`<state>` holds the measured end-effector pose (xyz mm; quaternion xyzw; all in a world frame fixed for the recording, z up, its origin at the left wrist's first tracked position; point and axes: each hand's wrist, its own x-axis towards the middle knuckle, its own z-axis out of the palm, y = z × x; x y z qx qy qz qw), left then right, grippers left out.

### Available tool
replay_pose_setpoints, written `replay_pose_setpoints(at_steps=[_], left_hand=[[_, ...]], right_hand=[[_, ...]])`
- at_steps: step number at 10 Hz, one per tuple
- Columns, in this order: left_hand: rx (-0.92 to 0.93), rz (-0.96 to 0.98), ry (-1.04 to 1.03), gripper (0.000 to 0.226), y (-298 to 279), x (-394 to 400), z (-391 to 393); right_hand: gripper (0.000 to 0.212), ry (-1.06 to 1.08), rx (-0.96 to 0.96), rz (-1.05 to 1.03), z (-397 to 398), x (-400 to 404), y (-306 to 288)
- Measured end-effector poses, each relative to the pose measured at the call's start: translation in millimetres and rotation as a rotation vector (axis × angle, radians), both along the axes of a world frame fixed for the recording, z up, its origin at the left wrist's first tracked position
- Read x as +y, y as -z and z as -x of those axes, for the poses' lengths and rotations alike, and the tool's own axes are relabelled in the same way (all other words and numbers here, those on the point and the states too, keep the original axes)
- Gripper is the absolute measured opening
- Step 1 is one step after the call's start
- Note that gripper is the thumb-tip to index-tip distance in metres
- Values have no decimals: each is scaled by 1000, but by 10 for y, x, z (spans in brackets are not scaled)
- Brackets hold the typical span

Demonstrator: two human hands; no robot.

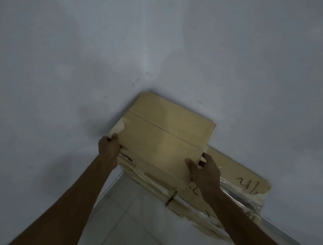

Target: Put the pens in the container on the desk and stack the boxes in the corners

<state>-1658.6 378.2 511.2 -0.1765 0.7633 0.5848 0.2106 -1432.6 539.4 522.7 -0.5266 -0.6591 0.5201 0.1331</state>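
**Ana:** Where is this? I see a pale tiled floor [115, 232] down low and two grey-white walls [56, 72] that meet in a corner.

**Ben:** Yes, it is a corner of a room. Nearest to us are two bare arms reaching out. Then come the hands, and past them the boxes.

**Ana:** What are the hands doing?

**Ben:** The left hand [109, 148] grips the near left corner of the top box [164, 141], fingers curled over its edge. The right hand [204, 172] grips the near right corner, thumb on top, fingers tucked round the side. One hand on each side keeps the box level, I think.

**Ana:** Where is the box?

**Ben:** It lies flat on a pile of other boxes [229, 190]. Its far tip goes right into the corner where the walls meet.

**Ana:** Why there?

**Ben:** The job says to stack boxes in the corners. The walls hold the pile on two sides, so it likely won't slide.

**Ana:** And the pens?

**Ben:** I see no pens, no container and no worktop here.
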Motion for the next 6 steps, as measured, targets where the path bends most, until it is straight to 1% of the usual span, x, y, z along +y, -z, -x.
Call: replay_pose_setpoints(at_steps=[1,2,3,4,5,6], left_hand=[[-41,-29,33,39,-77,-51,-64],[-91,-91,142,34,-164,-82,-275],[-109,-129,175,52,-339,-169,-560],[-73,-91,192,70,-474,-263,-715],[-11,-62,245,62,-804,-410,-881],[59,10,290,63,-1186,-561,-1033]], right_hand=[[58,-90,-94,-32,31,6,-64],[62,-202,-229,-83,27,59,-199],[65,-318,-318,-193,-60,72,-450],[68,-398,-286,-231,-177,62,-657],[72,-510,-262,-237,-363,4,-1002],[73,-570,-236,-263,-503,-77,-1344]])
